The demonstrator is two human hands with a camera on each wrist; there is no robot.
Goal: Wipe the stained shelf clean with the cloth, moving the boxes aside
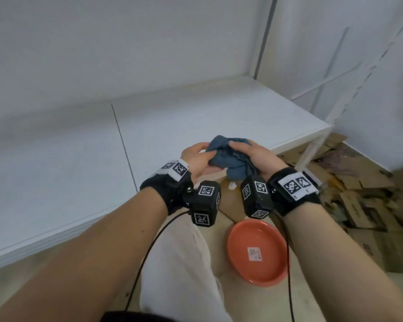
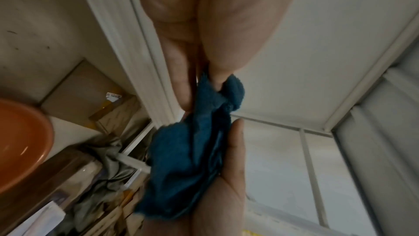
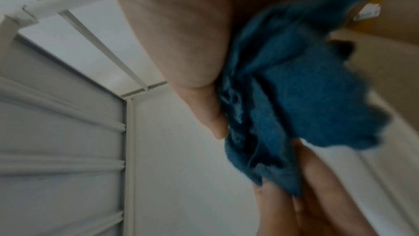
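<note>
As both hands (image 1: 221, 156) clutch cloth (image 1: 228, 159).

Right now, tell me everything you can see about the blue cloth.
The blue cloth is a dark blue, terry-like fabric, bunched into a crumpled wad. The left hand and right hand both grip it from either side, just above the front edge of the white shelf. A loose end with a small white tag hangs below.
</note>
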